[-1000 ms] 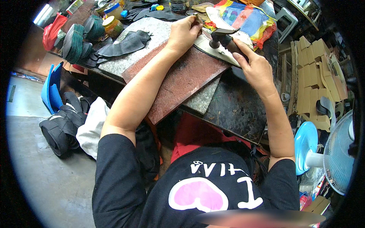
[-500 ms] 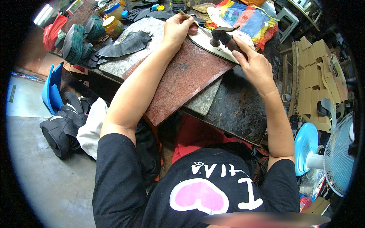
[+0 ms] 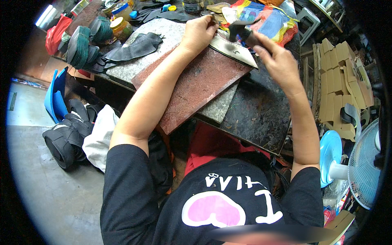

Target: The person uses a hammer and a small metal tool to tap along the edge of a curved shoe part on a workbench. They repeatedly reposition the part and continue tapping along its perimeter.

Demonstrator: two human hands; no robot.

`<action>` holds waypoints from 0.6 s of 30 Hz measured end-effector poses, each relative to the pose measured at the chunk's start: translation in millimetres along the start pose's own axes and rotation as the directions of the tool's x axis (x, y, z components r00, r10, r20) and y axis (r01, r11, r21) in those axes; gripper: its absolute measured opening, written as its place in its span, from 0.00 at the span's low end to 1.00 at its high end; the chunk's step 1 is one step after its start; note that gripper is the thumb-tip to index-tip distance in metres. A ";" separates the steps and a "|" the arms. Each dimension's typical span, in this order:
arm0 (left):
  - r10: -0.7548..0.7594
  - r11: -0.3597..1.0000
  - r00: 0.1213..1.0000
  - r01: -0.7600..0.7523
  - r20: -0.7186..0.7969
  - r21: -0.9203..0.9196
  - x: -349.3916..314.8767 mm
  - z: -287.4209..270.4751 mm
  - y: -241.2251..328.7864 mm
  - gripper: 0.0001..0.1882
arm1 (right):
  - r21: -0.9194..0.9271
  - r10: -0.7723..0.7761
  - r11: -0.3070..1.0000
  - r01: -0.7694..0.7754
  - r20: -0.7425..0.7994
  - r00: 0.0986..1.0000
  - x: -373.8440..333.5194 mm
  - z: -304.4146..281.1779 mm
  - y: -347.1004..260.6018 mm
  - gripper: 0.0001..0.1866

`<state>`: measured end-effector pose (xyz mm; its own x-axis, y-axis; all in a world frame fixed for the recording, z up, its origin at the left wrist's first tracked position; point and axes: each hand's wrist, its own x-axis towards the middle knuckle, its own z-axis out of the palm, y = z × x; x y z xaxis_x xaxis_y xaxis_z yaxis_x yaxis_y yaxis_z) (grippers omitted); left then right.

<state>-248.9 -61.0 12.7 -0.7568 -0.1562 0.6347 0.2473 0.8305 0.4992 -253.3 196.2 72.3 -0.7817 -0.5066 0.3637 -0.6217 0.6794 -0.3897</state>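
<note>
At the far edge of the counter (image 3: pixel 261 118): a person works seated, both forearms reaching forward.
Left hand (image 3: pixel 199 33): pressed flat with fingers curled on a pale leather piece (image 3: pixel 232 50), pinning it so it cannot slide.
Right hand (image 3: pixel 277 61): clamped around the handle of a dark hammer (image 3: pixel 241 29), head raised just above the piece.
Leather piece: lies on a reddish stone slab (image 3: pixel 196 87), a hard backing for blows.
Nearby: black rubber strips (image 3: pixel 134 47) at left, cardboard stacks (image 3: pixel 341 81) at right.
</note>
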 end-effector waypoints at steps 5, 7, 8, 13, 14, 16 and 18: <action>0.156 0.984 0.988 -0.156 0.006 0.087 1.6 3.3 9.7 0.10 | 0.488 -0.237 0.724 0.488 -0.488 0.840 24.0 -45.6 -23.7 0.19; 0.191 0.975 0.982 -0.190 0.005 0.119 2.7 4.9 11.8 0.10 | 0.412 -0.178 0.834 0.367 -0.429 0.886 27.8 -38.1 -30.0 0.21; 0.190 0.975 0.982 -0.189 0.007 0.119 2.8 5.6 12.3 0.10 | 0.212 -0.230 0.924 0.319 -0.361 0.904 28.0 -28.7 -32.0 0.22; 0.132 0.986 0.990 -0.127 -0.042 0.107 0.7 6.1 8.0 0.10 | -0.083 -0.051 0.996 0.038 -0.160 0.986 15.0 -5.8 -11.0 0.24; 0.033 0.998 0.999 -0.032 -0.025 0.051 0.2 6.0 6.2 0.10 | -0.044 -0.067 0.997 0.061 -0.148 0.987 10.9 -3.8 -7.1 0.24; 0.042 0.995 0.998 -0.038 -0.039 0.095 -1.1 6.7 2.2 0.10 | -0.117 -0.041 0.992 0.037 -0.035 0.999 -0.9 0.7 -2.7 0.22; -0.111 0.990 0.994 0.110 -0.014 -0.088 -0.7 7.3 -2.1 0.10 | -0.199 -0.029 0.979 0.044 0.079 0.996 -10.7 8.1 -3.5 0.22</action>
<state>-253.3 -58.7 6.9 -0.7709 -0.2553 0.5836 0.2152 0.7579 0.6158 -243.2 194.9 62.9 -0.7648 -0.5665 0.3068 -0.6334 0.7483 -0.1970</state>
